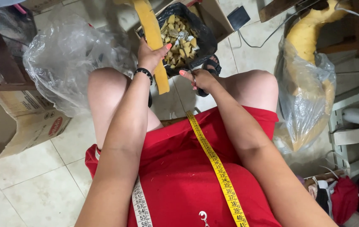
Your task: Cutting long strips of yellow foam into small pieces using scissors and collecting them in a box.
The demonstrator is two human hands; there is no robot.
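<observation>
Tiled floor point(40, 185) is spreading below; her left hand point(152, 54) is clenching a foam strip point(154, 38) over the box point(219, 17), right hand point(202, 79) gripping scissors point(193, 71). Snipping short, even pieces seems wisest.

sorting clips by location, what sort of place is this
Probably a home sewing or upholstery workshop: a measuring tape around the neck, a foam strip being cut up, bagged foam scraps.
</observation>
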